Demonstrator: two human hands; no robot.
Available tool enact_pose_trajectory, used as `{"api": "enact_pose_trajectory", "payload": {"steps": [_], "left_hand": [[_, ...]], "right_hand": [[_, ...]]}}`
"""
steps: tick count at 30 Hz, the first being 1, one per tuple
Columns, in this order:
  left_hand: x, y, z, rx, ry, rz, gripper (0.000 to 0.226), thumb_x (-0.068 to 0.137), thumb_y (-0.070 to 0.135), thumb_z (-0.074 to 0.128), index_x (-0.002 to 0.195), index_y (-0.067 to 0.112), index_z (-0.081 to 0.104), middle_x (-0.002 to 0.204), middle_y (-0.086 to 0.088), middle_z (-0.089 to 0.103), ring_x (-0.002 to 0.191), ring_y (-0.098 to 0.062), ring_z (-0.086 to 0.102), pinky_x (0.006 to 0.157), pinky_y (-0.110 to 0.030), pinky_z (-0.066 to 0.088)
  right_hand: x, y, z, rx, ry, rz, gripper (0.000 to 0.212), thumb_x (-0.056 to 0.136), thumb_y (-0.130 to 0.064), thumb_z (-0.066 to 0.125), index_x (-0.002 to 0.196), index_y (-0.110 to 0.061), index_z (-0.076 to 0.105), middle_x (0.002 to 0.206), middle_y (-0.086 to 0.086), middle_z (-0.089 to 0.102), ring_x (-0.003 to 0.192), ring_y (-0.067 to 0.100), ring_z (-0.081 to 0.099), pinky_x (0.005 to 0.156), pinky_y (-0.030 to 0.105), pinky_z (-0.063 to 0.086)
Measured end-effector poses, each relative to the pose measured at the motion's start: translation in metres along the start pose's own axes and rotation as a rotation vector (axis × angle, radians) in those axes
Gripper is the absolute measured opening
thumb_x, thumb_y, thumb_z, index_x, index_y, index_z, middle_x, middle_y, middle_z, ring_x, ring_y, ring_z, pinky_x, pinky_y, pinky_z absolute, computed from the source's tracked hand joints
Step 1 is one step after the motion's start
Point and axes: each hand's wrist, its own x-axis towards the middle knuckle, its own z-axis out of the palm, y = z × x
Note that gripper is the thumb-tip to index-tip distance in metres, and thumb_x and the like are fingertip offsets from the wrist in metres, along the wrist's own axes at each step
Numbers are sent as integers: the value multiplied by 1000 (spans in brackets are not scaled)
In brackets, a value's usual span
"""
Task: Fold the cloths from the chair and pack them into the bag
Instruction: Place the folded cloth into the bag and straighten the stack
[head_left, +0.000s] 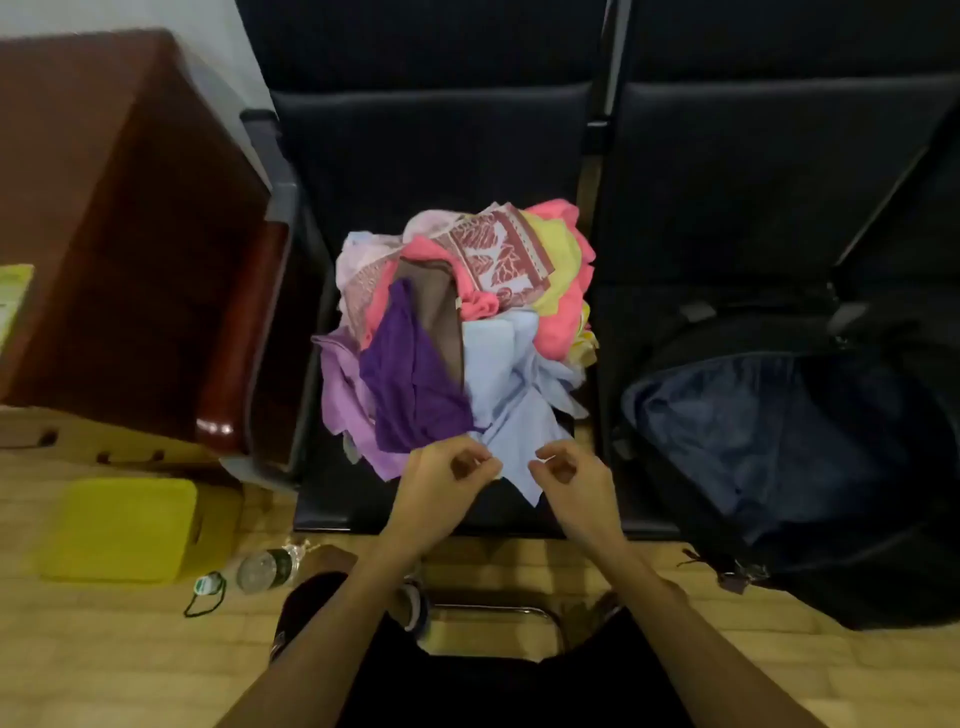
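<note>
A heap of unfolded cloths (457, 322) sits on the left chair (431, 166). At its near edge, the left hand (447, 480) and right hand (574, 480) each pinch the blue cloth (511, 395). The open bag (737, 431), on the right, looks empty, so nearly everything seems left to do.

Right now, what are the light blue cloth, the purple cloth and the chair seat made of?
The light blue cloth looks like thin, matte woven fabric: it bends into many soft creases. The purple cloth seems a thin, slightly textured fabric, perhaps knit; blur leaves that open. The chair seat looks like black leather or vinyl: smooth, padded, faintly shiny.
</note>
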Motion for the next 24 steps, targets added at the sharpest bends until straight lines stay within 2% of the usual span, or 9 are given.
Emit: {"api": "enact_pose_trajectory", "payload": {"steps": [3,7,11,13,17,19,22,24], "left_hand": [[26,-43,43,14,-15,45,10,84,25,77,83,16,72,73,4,71,69,-9,65,67,-27,53],[49,-101,99,99,-132,17,9,86,24,74,93,18,71,88,3,71,78,-10,64,77,-37,56],[63,-144,136,249,-172,96,24,91,24,68,115,21,68,114,3,66,97,-16,64,86,-42,54],[58,-156,147,306,-179,120,31,92,24,66,123,23,64,124,4,61,111,-18,60,91,-40,52],[44,-174,161,393,-185,177,41,93,21,65,133,25,57,137,5,53,132,-19,43,101,-41,47],[37,-176,163,445,-194,210,41,94,21,64,134,25,57,138,6,52,134,-17,39,101,-36,46],[27,-174,158,523,-201,243,35,95,27,63,130,27,60,133,5,54,128,-17,42,100,-34,46],[24,-175,156,527,-190,250,32,94,29,62,127,27,62,129,5,54,125,-17,43,97,-32,46]], "right_hand": [[16,55,32,-164,-8,-42,13,87,-22,74,98,-23,66,88,-6,66,79,10,63,74,36,57],[30,126,70,-410,-52,-109,31,86,-24,74,115,-17,66,112,-4,64,103,14,54,80,23,45],[42,174,92,-538,-62,-192,39,85,-16,73,123,-15,64,123,0,62,107,21,54,87,33,49],[40,187,98,-600,-32,-253,37,84,-10,72,120,-15,65,121,1,62,101,24,57,81,37,54],[39,197,104,-680,12,-303,13,89,-8,65,100,-11,70,101,5,63,90,26,62,70,38,55],[39,195,102,-690,8,-299,10,91,-7,61,96,-9,70,98,7,64,91,28,64,72,38,53],[28,179,94,-693,-92,-250,18,99,-17,51,108,-11,65,111,5,61,105,24,57,80,34,46],[21,171,88,-656,-157,-218,18,101,-18,45,108,-11,60,112,5,57,103,27,56,75,34,39]]}}
